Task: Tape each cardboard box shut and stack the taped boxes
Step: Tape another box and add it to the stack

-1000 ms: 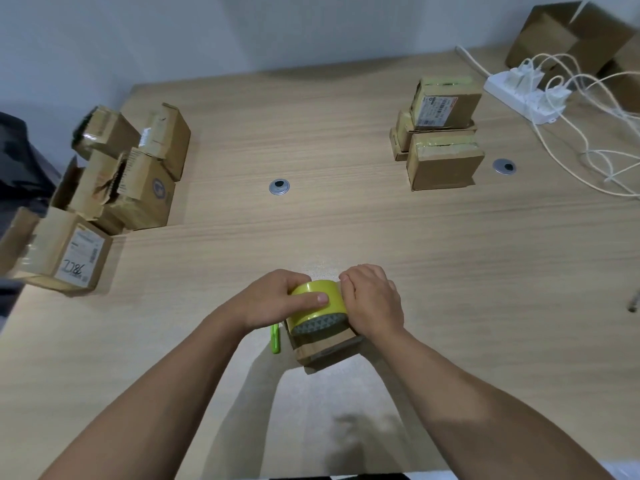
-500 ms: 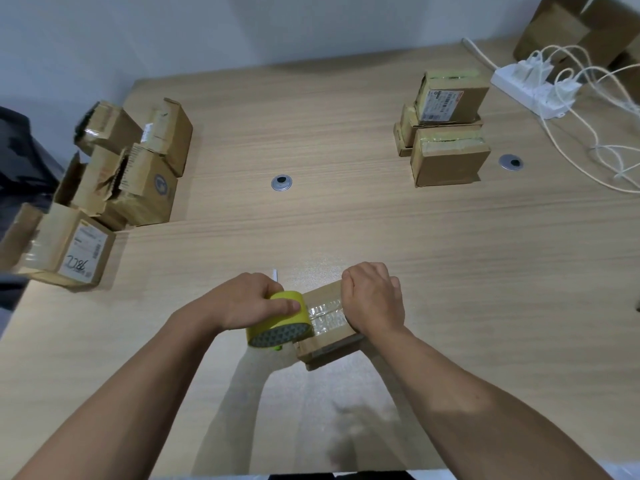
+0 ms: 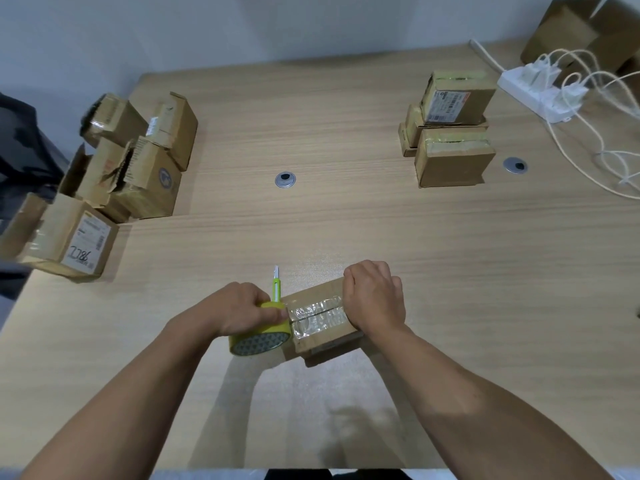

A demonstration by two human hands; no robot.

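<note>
Yellow tape roll (image 3: 260, 330) gripped by left hand (image 3: 239, 311), right hand (image 3: 375, 297) gripping cardboard box (image 3: 320, 322)

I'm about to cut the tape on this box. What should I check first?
1. Steady cardboard box: ok, the right hand grips its right end.
2. Top seam covered: ok, the tape strip spans from the right hand to the tape roll.
3. Roll under control: ok, the left hand grips it at the box's left edge.
4. Strip cut free: not ok, it runs into the roll.
5. Cutter reachable: ok, the green utility knife lies on the table just beyond the roll.
6. Tape pressed down the left side: cannot tell, the roll hides it.
</note>
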